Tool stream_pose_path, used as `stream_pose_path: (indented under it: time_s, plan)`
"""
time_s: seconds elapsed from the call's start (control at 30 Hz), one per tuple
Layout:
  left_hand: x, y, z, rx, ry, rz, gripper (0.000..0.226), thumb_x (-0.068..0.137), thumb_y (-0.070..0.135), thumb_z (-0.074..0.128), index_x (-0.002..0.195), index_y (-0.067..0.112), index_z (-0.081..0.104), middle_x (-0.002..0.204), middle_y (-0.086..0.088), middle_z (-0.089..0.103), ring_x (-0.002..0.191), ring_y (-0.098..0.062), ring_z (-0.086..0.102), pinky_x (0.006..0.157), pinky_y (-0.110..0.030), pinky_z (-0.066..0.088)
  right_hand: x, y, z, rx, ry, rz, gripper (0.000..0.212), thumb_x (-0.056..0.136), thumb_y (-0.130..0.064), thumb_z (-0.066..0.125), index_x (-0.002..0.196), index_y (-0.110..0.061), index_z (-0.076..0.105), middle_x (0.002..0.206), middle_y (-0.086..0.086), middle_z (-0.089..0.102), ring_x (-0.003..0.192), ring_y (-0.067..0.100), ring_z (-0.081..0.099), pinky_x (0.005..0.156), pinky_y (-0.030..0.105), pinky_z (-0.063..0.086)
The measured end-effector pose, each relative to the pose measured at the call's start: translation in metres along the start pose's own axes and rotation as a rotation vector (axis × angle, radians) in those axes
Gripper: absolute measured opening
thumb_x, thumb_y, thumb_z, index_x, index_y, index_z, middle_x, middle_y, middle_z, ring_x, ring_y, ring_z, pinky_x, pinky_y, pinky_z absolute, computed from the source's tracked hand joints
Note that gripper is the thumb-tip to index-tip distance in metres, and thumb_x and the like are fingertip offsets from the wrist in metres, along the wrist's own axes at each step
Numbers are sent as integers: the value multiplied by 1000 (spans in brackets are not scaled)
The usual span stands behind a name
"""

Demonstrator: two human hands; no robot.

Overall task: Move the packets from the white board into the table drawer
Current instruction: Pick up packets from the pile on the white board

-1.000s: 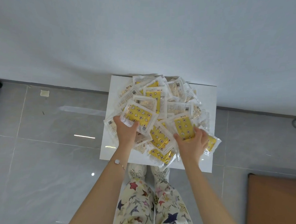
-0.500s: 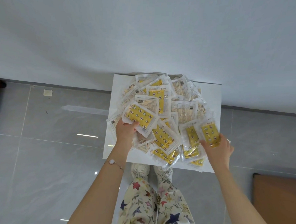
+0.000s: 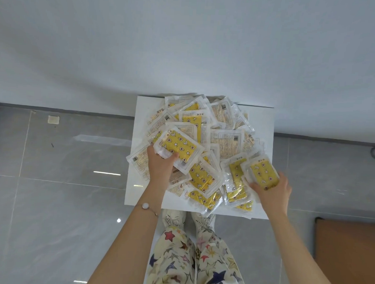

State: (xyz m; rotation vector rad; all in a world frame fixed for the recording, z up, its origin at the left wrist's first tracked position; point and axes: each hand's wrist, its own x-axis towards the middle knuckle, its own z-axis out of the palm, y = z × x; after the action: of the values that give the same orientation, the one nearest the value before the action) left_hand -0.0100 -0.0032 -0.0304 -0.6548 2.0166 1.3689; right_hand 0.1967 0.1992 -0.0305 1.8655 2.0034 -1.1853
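Since a second ago our right hand (image 3: 273, 195) has swung from 6 o'clock of the heap out to 4 o'clock, lifting one packet (image 3: 263, 174); thumb and curled fingers pinch its near end. Our left hand (image 3: 160, 168), at 8 o'clock, pinches a second packet (image 3: 179, 147) by its clear crinkly edge, thumb on top. Both are flat rectangular sachets, glossy plastic over a yellow star-printed fill. The remaining packets (image 3: 225, 141) overlap too much to count, heaped on one square white board (image 3: 268, 124). Around it lie grey glossy floor tiles (image 3: 60, 178), with a pale wall (image 3: 187, 44) at 12 o'clock.
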Motion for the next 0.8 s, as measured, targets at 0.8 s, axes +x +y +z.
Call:
stream_pose_path:
  time_s: [0.8]
  plan:
    - [-110, 42, -98, -439, -120, 30, 42, 92, 9, 61, 130, 21, 47, 115, -1, 67, 99, -20, 68, 69, -33, 57, -109, -124, -31, 755, -488, 0, 36, 89, -3, 61, 117, -24, 52, 103, 2, 68, 85, 25, 67, 72, 38, 56]
